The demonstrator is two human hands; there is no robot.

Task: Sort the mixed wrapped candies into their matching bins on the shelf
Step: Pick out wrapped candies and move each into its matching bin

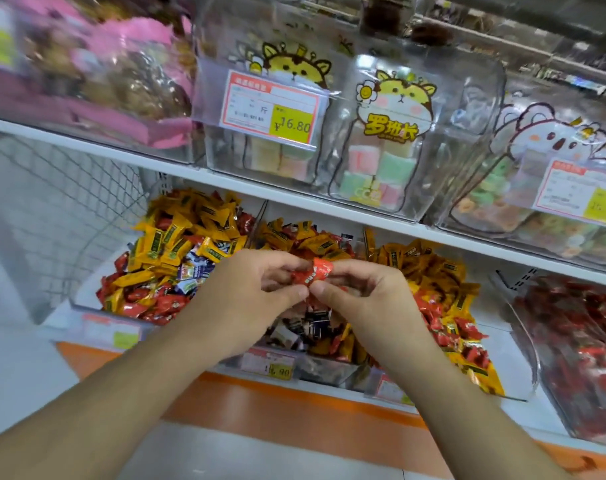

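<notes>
Both my hands meet above the middle bin (325,370) of the lower shelf. My left hand (249,292) and my right hand (360,299) together pinch red wrapped candies (313,273) between fingertips and thumbs. Under them the middle bin holds mixed yellow, red and dark-wrapped candies. The left bin (87,311) is piled with yellow candies (187,233), red ones and a few blue-white ones (192,271). To the right a bin (381,386) holds yellow and red candies (443,306). At the far right a clear bin (526,344) holds red candies (578,341).
The upper shelf (177,168) carries clear bins of pastel soft sweets (381,174) with yellow cartoon stickers and a price tag (272,109) reading 16.80. Pink-wrapped goods (97,74) sit at upper left. A wire mesh panel (52,209) closes the left side. The shelf front has an orange strip (260,400).
</notes>
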